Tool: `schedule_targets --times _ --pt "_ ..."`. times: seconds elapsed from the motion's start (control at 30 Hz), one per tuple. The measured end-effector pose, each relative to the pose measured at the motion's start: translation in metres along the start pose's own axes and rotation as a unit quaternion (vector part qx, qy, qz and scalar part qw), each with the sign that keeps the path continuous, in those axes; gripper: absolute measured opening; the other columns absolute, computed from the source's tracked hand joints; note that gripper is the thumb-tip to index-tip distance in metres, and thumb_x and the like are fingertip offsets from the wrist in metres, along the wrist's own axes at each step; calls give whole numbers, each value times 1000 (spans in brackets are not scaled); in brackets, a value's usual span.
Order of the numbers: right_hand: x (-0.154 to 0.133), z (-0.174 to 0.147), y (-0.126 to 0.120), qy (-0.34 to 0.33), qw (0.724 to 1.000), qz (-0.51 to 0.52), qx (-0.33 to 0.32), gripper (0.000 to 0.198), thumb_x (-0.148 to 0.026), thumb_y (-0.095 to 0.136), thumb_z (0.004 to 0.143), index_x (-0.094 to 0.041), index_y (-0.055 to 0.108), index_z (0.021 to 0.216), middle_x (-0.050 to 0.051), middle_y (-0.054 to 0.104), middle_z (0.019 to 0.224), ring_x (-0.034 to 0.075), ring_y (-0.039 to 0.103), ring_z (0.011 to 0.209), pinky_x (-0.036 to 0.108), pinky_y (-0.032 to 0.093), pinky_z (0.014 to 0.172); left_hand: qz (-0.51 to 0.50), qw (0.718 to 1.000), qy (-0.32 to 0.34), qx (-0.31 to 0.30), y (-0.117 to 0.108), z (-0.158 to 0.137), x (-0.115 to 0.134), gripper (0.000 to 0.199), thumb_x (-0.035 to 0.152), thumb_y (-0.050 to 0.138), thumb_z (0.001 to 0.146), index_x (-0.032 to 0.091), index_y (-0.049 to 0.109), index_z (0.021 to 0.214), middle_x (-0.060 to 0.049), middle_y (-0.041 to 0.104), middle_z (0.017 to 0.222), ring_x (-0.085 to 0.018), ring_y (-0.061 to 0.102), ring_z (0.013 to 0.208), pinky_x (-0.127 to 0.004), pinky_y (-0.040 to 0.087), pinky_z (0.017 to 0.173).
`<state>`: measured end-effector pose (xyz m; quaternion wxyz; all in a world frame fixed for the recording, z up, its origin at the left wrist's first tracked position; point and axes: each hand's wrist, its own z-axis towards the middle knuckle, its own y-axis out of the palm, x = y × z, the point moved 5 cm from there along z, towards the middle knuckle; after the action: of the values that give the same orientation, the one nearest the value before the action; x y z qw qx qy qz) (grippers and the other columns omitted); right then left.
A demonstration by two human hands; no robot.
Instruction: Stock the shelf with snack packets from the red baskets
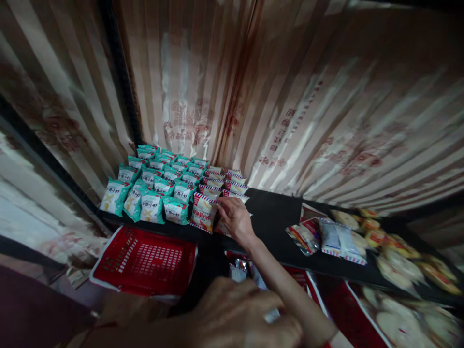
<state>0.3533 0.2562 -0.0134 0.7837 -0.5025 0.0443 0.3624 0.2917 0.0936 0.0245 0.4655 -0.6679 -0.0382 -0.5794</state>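
My right hand point(236, 220) reaches over the dark shelf, its fingers closed at the upper right corner of a red, white and yellow snack bag point(203, 213). That bag stands upright at the front of its row. More bags of this kind point(235, 186) stand behind it, partly hidden by the hand. Left of them are several rows of teal and white snack bags point(151, 207). In the near foreground, my left hand point(246, 316) is blurred above a basket; its fingers look bent, but I cannot tell whether they hold anything.
A red basket point(152, 258) with a white rim sits below the shelf at left. Loose packets point(342, 240) and round wrapped items point(398, 266) lie on the shelf point(270, 212) at right. Printed plastic sheeting point(282, 96) hangs behind; a dark post point(121, 72) rises at left.
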Motion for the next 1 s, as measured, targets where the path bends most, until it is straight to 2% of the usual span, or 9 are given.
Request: schedule_targets --times 0.07,0.13,0.23,0.33,0.47,0.57,0.7,0.83,1.0 --pt "0 13 7 -25 998 -47 -33 26 -28 49 89 -21 67 108 7 68 109 24 56 101 40 44 91 131 985 -80 80 -36 0 -17 31 30 48 87 24 59 115 -9 63 115 -28 57 109 -47 48 92" --pt "-2 24 15 -40 993 -86 -63 29 -29 52 88 -21 65 113 8 67 113 25 54 103 39 42 91 197 958 -143 153 -53 -6 -43 32 23 46 86 20 59 116 -11 61 117 -28 56 111 -45 49 93" --pt "-3 36 27 -45 985 -131 -98 32 -29 56 86 -18 62 116 11 68 107 26 56 99 39 41 88 213 935 -181 216 -50 -16 -89 32 18 46 85 19 60 114 -11 56 123 -24 58 108 -39 52 91" --pt "-6 45 35 -53 982 -136 -122 22 -27 56 86 -20 66 105 10 70 100 23 59 91 38 40 87 229 904 -186 311 -47 -28 -129 35 15 43 86 18 57 118 -13 50 124 -23 58 107 -39 53 89" --pt "-6 50 41 -48 983 -114 -138 13 -25 58 85 -20 66 92 8 70 96 21 61 87 36 40 85 277 849 -158 421 -50 -41 -158 45 10 44 84 19 47 128 -14 25 146 -32 30 135 -50 43 102" --pt "-4 50 44 -20 983 -113 -140 13 -22 58 83 -19 65 94 7 70 94 20 62 87 34 41 85 292 842 -147 430 -51 -40 -172 58 6 44 83 23 36 138 -11 6 154 -35 13 141 -54 35 107" --pt "0 48 48 39 984 -106 -140 15 -16 55 82 -17 65 93 6 69 89 19 61 83 27 42 74 309 837 -139 430 -50 -35 -185 71 3 45 81 26 23 144 -9 -6 156 -37 6 142 -59 28 109" --pt "0 46 50 71 984 -115 -113 13 -15 55 82 -18 65 88 6 69 85 19 61 81 25 41 69 323 833 -142 426 -48 -33 -198 71 2 46 79 23 26 144 -10 -8 156 -39 5 141 -61 28 108" --pt "-4 45 51 63 983 -147 -94 11 -19 53 84 -20 64 87 5 67 84 20 60 83 26 41 69 330 838 -136 412 -45 -34 -205 67 1 47 79 20 33 141 -12 -4 156 -39 5 141 -59 28 108"
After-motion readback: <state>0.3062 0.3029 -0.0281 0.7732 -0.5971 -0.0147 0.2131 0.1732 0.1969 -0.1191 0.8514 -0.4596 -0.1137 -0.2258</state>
